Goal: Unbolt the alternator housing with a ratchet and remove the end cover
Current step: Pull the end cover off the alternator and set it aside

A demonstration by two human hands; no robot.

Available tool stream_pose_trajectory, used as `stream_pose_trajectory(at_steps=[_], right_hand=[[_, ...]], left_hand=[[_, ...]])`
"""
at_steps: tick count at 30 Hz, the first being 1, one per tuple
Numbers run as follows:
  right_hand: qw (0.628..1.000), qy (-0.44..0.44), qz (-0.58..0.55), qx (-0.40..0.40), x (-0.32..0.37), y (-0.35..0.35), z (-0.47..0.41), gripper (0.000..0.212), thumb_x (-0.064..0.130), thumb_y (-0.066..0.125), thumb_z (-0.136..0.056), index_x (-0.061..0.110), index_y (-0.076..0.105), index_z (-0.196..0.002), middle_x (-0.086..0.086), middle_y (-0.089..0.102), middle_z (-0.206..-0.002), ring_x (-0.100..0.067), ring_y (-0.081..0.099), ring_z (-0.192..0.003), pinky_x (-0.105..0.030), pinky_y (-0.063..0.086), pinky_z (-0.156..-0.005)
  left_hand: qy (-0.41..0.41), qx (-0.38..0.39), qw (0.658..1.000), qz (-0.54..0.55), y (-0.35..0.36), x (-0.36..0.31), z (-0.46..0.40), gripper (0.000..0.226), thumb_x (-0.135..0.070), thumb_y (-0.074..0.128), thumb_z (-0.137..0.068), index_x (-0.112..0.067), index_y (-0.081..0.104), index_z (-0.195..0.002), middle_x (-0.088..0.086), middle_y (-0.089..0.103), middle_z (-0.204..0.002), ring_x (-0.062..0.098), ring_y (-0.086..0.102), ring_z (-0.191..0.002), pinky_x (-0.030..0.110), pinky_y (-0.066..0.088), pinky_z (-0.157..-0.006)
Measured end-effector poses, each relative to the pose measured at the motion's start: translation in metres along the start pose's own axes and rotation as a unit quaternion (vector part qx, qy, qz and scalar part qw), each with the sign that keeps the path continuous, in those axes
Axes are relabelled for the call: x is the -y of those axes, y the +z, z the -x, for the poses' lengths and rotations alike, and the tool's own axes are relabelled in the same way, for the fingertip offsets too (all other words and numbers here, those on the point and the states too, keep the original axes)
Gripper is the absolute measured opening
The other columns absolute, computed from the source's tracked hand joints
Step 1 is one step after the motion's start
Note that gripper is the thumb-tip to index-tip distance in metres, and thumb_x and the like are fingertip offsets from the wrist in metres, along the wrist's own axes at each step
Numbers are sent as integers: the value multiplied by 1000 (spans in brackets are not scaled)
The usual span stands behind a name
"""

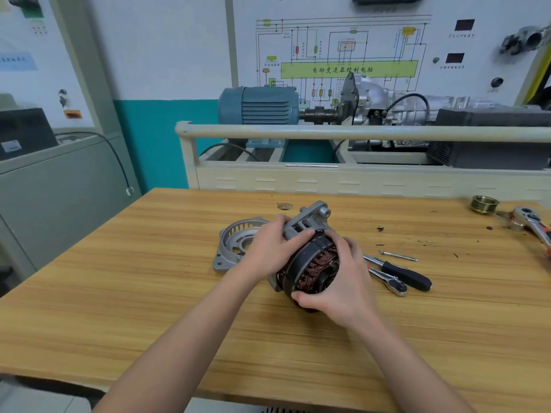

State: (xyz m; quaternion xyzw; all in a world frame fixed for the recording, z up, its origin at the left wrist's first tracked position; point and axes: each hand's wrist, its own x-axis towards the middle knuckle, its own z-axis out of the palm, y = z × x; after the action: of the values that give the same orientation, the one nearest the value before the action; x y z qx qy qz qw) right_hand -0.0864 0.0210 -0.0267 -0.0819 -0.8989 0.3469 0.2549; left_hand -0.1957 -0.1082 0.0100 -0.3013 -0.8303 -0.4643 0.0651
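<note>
fingers (301, 236) of the left hand (275, 248) and the right hand (343, 281) clasp the alternator (310, 263), copper windings exposed, on the worktop (149, 278). end cover (235, 248) lies just left of it, off. ratchet (387, 280) rests right, beside a long bolt (398, 255).
</note>
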Motion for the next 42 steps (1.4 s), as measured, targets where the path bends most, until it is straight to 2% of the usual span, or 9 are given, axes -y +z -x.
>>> stream_pose_trajectory(at_steps=[12, 16, 20, 25, 30, 32, 37, 39, 42], right_hand=[[993, -76, 84, 14, -1, -11, 1, 118, 56, 78, -40, 39, 21, -141, 6, 23, -143, -21, 29, -131, -47, 40, -103], [999, -47, 6, 14, -11, -18, 2, 117, 55, 79, -38, 40, 24, -140, 11, 26, -137, -16, 34, -128, -41, 42, -103], [997, -48, -53, 30, -16, -24, 0, 118, 55, 80, -37, 35, 28, -141, 14, 31, -133, -9, 37, -125, -32, 40, -101], [985, -38, -148, 86, -28, -32, -6, 117, 40, 90, -42, 40, 26, -140, 31, 31, -130, 15, 34, -121, -11, 33, -93], [979, -17, -161, 122, -33, -37, -10, 126, 53, 87, -39, 39, 19, -145, 15, 33, -140, 2, 37, -125, -7, 31, -91], [979, 5, -171, 114, -37, -34, -7, 131, 56, 88, -35, 41, 17, -145, 20, 33, -138, 0, 36, -124, -13, 32, -95], [972, 64, -207, 91, -43, -32, 5, 145, 72, 84, -28, 38, 9, -147, 21, 26, -140, -4, 31, -129, -32, 30, -107], [965, 83, -245, 51, -45, -35, 7, 130, 72, 83, -33, 33, 24, -142, 17, 39, -137, -4, 44, -123, -32, 37, -103], [963, 94, -252, -29, -53, -41, 9, 60, 47, 80, -63, 25, 54, -113, 6, 60, -110, -12, 60, -102, -20, 46, -82]], left_hand=[[-47, 42, 997, 50, -3, -9, 1, 44, -54, 62, -86, -19, 52, -110, -6, 63, -95, 8, 63, -86, 28, 57, -69], [-55, 70, 994, 58, 4, -18, 1, 47, -55, 63, -84, -22, 46, -113, -8, 59, -100, 10, 62, -92, 32, 57, -76], [-106, 119, 981, 111, -2, -16, 6, 63, -67, 70, -67, -27, 48, -111, -11, 61, -104, 3, 64, -91, 20, 55, -67], [-117, 164, 971, 127, -9, 10, 17, 76, -39, 88, -63, -17, 53, -127, -9, 65, -115, 1, 64, -99, 24, 55, -84], [-106, 159, 975, 113, -13, 14, 17, 69, -31, 90, -61, -16, 59, -121, -8, 69, -109, 5, 66, -100, 35, 55, -92], [-99, 151, 978, 104, -12, 13, 16, 65, -34, 90, -58, -15, 64, -114, -5, 72, -106, 10, 67, -99, 40, 54, -92], [-111, 108, 984, 84, -10, 13, 21, 101, -50, 91, -44, -5, 56, -128, 1, 64, -120, 14, 60, -110, 38, 50, -98], [-106, 108, 985, 87, -11, 12, 22, 112, -59, 86, -37, -5, 54, -130, -2, 62, -120, 12, 59, -109, 34, 50, -97], [-100, 112, 986, 76, -12, 11, 21, 109, -59, 85, -39, -7, 53, -130, -12, 57, -107, 2, 56, -98, 20, 47, -84]])
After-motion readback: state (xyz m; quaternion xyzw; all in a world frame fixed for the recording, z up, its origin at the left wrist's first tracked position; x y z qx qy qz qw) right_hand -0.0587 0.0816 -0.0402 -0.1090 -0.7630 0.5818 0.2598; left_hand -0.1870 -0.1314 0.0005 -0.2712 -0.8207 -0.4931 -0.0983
